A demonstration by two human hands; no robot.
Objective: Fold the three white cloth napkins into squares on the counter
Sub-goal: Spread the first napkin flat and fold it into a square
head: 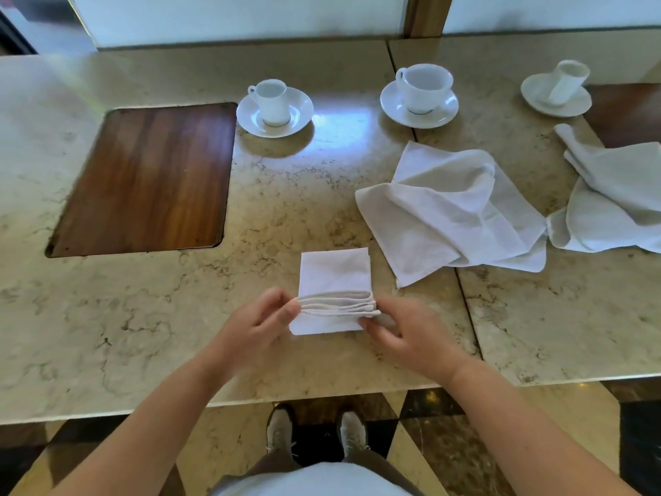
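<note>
While the folded napkin (334, 277) lies between them, left hand (261, 323) and right hand (404, 332) each grip — pinch — its layered edge.

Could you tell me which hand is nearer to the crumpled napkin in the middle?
Right. The right hand sits just below-left of the crumpled napkin; the left hand is farther left.

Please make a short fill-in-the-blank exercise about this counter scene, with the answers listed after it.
1. Both hands, left hand and right hand, pinch the folded napkin at its ____ edge.
2. The number of napkins not yet folded is ____.
3. Each white cup stands on a ____.
4. The panel set into the marble counter is made of ____.

Answers: near; two; saucer; wood
</note>
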